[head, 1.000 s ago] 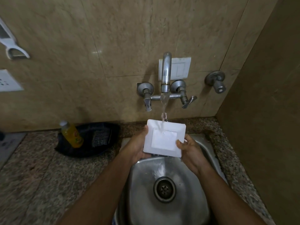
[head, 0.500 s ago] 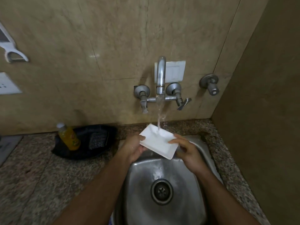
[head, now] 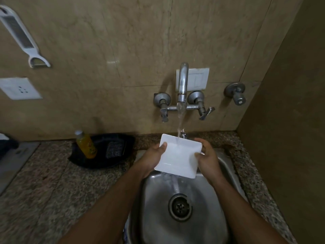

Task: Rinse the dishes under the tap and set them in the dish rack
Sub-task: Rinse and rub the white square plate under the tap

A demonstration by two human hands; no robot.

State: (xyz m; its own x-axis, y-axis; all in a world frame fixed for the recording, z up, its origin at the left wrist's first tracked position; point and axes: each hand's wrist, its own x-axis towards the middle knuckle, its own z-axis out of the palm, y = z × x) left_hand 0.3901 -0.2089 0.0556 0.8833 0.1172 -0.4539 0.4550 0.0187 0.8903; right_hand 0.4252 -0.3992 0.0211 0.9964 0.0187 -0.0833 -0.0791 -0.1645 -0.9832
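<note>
A white square plate (head: 178, 156) is held over the steel sink (head: 216, 205), tilted with its hollow face up. Water runs from the wall tap (head: 182, 81) onto the plate's far edge and pours off its near edge toward the drain (head: 179, 207). My left hand (head: 152, 156) grips the plate's left edge, thumb on top. My right hand (head: 206, 156) grips the right edge, fingers curled over the rim. No dish rack is in view.
A black tray (head: 98, 161) on the granite counter (head: 44, 191) left of the sink holds a yellow bottle (head: 86, 144) and a scrub pad (head: 115, 149). A white grater (head: 19, 34) and a socket (head: 19, 88) are on the wall. A side wall closes the right.
The plate has tipped from nearly flat to facing up toward me, and water now runs off its near edge. Both hands kept hold of it.
</note>
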